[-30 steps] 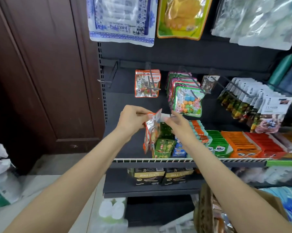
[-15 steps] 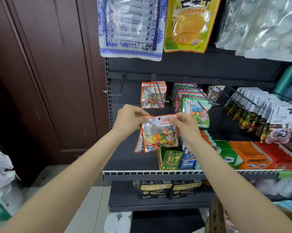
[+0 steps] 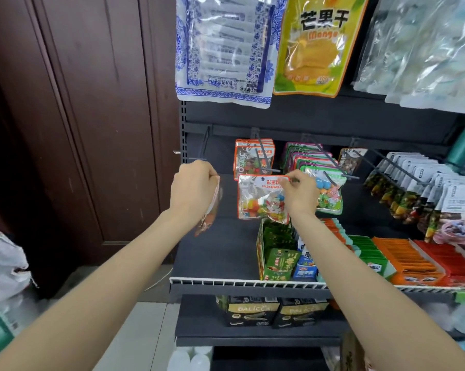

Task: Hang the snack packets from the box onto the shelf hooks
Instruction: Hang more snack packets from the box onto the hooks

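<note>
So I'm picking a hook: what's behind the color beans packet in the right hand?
Behind the color beans packet, pinched by the right hand, hang matching red-edged packets on a hook. Their lower edge and the shelf back are covered.

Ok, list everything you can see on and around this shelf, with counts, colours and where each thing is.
Colour bean packet: one, clear with red edge, pinched by the right hand before the hook tip.
Second packet: one, red-edged, edge-on in the left hand.
Hung colour bean packets: a few, red-edged, on the hook behind.
Green-edged candy packets: several, next hook to the right.
Empty hook: one, dark, far left.
Mango bag: one, yellow, top row.
Blue-patterned bag: one, white and blue, top left.
Green boxes: several, on the shelf.
Orange boxes: a row, shelf right.
Wooden door: dark brown, left.
Left hand: gripping the second packet.
Right hand: pinching the packet's top.
</note>
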